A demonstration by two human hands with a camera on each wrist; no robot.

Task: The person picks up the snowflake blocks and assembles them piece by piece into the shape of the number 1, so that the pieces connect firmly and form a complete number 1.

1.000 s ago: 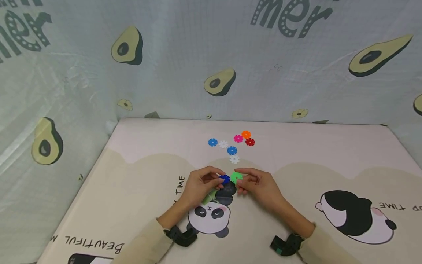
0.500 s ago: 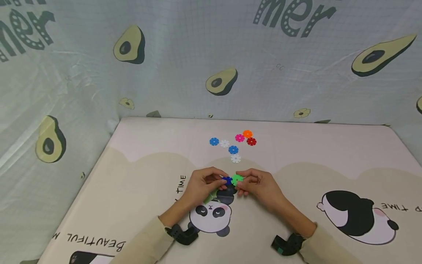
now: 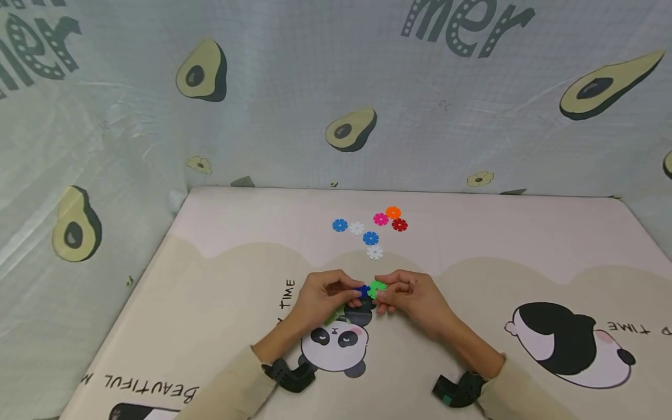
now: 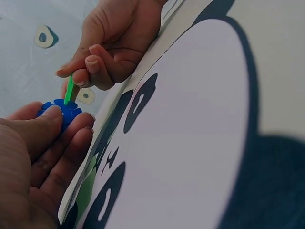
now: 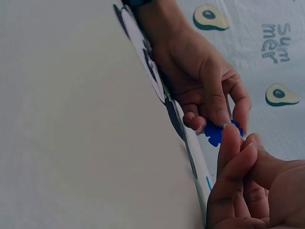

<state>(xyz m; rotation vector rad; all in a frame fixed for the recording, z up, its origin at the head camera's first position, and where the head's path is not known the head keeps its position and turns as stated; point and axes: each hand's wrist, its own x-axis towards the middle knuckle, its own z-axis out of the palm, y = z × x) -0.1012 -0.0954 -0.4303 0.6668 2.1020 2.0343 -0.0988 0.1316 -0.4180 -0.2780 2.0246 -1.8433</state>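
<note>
My left hand [image 3: 322,296] pinches a dark blue notched plastic disc [image 3: 363,290] between thumb and fingers. Opposite it, my right hand [image 3: 413,296] pinches a bright green notched disc [image 3: 375,289]. The discs meet at their rims above the printed panda. In the left wrist view the green disc [image 4: 70,89] appears edge-on, crosswise to the blue disc [image 4: 69,112], its lower end at the blue rim. How deep it sits in a notch I cannot tell. The right wrist view shows the blue disc [image 5: 215,135], while my right fingers hide most of the green one.
Several loose notched discs lie farther back on the table: blue [image 3: 339,225], white [image 3: 357,228], pink [image 3: 380,219], orange [image 3: 393,212], red [image 3: 399,225], a second blue [image 3: 370,238] and a second white [image 3: 374,252]. The patterned tablecloth [image 3: 472,239] meets a curtain [image 3: 283,87] behind.
The blue and green discs, slightly apart a second ago, now touch at their rims. Both hands have come a little closer together and slightly nearer to me. The loose discs stay put.
</note>
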